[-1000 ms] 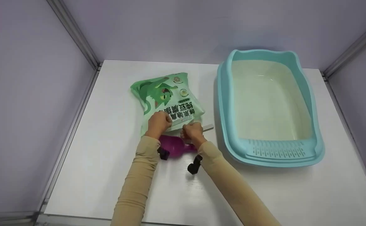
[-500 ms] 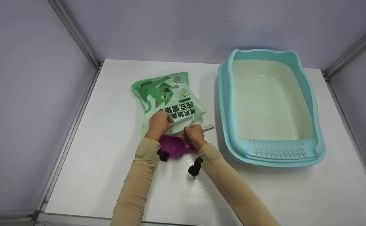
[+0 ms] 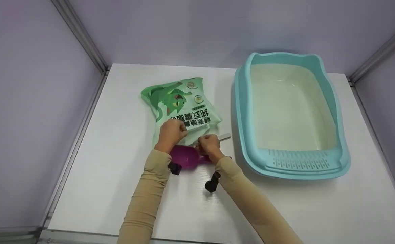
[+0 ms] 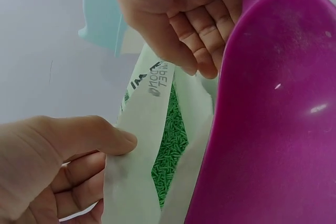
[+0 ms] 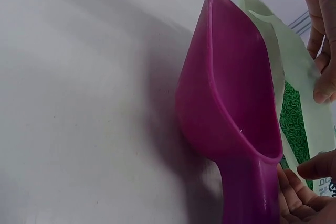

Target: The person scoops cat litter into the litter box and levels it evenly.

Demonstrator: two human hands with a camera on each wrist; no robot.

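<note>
A green cat litter bag (image 3: 180, 101) with a printed cat lies on the table, its near end slit. Green litter pellets (image 4: 170, 142) show through the gap. My left hand (image 3: 173, 131) pinches the bag's upper film, thumb on top and fingers behind, as the left wrist view shows. At the other end of the slit, my right hand (image 3: 209, 144) holds the bag's edge between thumb and fingers. Just in front of the opening, below both hands, lies a purple scoop (image 3: 185, 157). Its bowl is empty, and the right forearm partly covers its handle.
A blue litter box (image 3: 243, 135) with a pale inside and a slotted front ledge stands to the right. Beside my right hand lies a light grey flat bar (image 3: 224, 136), partly hidden. Walls enclose the white table (image 3: 92, 189) at back and sides.
My right hand has shifted slightly toward my body, still at the bag's edge. The left hand, bag, scoop and litter box look nearly the same.
</note>
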